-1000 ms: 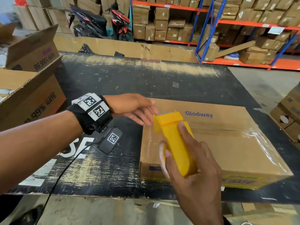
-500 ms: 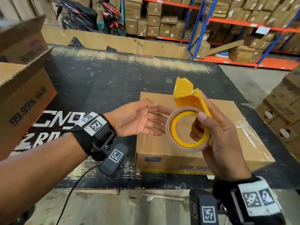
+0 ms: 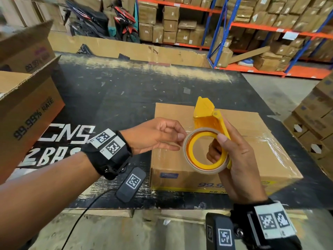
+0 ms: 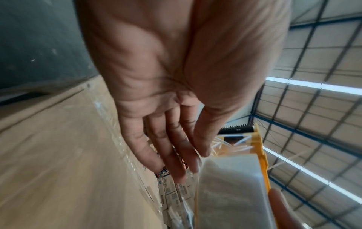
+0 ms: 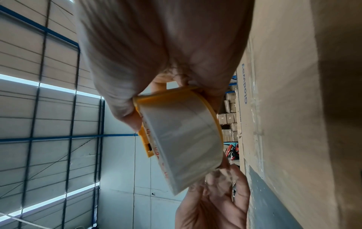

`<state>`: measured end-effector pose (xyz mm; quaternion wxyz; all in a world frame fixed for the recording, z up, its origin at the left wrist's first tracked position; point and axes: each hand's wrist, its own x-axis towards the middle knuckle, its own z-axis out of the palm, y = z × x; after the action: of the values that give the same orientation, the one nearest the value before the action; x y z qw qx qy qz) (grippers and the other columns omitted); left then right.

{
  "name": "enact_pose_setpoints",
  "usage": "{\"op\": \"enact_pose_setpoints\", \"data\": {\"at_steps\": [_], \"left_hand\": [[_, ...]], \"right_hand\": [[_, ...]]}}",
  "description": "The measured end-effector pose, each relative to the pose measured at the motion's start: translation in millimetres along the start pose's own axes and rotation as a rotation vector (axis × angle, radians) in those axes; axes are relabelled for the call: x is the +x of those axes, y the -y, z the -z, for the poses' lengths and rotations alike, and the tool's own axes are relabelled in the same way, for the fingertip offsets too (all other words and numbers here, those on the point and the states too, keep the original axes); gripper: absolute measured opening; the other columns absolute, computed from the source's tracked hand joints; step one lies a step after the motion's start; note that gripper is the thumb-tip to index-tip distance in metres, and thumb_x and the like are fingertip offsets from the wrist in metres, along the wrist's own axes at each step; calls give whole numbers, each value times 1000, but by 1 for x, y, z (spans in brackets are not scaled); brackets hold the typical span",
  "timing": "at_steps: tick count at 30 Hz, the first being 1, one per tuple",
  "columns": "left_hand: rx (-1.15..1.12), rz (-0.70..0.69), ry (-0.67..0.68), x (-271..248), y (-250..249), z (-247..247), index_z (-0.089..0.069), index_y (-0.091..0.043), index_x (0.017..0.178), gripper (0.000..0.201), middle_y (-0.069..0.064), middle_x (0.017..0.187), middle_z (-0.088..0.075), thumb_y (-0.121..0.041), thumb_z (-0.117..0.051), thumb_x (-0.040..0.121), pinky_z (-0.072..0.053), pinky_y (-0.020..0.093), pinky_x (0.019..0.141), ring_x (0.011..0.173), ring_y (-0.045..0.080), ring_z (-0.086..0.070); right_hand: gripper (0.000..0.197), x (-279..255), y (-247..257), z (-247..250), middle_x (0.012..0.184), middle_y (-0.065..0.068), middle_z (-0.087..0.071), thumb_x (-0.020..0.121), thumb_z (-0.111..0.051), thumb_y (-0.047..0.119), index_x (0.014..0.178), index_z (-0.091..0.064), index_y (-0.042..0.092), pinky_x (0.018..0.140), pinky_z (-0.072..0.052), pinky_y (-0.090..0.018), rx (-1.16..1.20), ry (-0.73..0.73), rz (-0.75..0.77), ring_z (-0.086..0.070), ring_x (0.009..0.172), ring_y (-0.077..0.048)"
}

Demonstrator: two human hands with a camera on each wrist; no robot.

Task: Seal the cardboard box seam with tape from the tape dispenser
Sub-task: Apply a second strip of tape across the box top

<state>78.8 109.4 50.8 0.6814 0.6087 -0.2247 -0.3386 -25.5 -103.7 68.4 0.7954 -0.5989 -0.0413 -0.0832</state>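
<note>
A closed cardboard box [image 3: 255,123] lies on the black table [image 3: 108,96], with clear tape shining along its top. My right hand [image 3: 234,159] grips the yellow tape dispenser [image 3: 207,116] above the box, fingers through the core, the cutter end pointing up. The tape roll [image 3: 189,159] faces me side-on. My left hand [image 3: 162,139] reaches in from the left, its straight fingertips touching the roll's left rim. In the left wrist view the fingers [image 4: 172,155] lie against the roll [image 4: 229,186]. The right wrist view shows the roll [image 5: 182,136] in my right hand [image 5: 166,46].
Open cardboard boxes [image 3: 27,114] stand at the table's left edge. A cardboard sheet [image 3: 126,47] lines the far edge, with motorbikes [image 3: 100,20] behind it. Shelving full of cartons [image 3: 252,24] fills the back, and stacked cartons [image 3: 317,120] sit at the right.
My right hand has lifted the dispenser off the box top and turned the roll side-on to me. My left hand has come off the box to the roll's rim.
</note>
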Motion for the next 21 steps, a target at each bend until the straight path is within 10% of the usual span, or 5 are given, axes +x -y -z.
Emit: {"op": "enact_pose_setpoints", "data": {"at_steps": [9,15,21], "left_hand": [[233,-112,120,8,-26,5,-61,-3,100,9,8,94,-67,1,-59,92,-54,24,89,85,9,-68],[239,-153,200,12,-33,4,-58,-2,103,12,8,96,-65,6,-54,95,-51,28,94,91,14,-65],[158,-121,299,15,-30,-4,-57,-2,103,19,8,97,-63,11,-45,96,-51,25,93,92,12,-66]], "right_hand": [[61,-4,23,-5,85,-1,-59,81,-68,33,142,-58,29,62,-44,-29,-247,-12,141,-42,71,-24],[59,-6,44,0,89,22,-61,84,-69,38,141,-57,33,82,-48,-18,-441,22,256,-57,86,4],[57,-6,62,2,90,21,-69,85,-70,30,141,-58,30,72,-45,-8,-582,76,304,-60,72,9]]}}
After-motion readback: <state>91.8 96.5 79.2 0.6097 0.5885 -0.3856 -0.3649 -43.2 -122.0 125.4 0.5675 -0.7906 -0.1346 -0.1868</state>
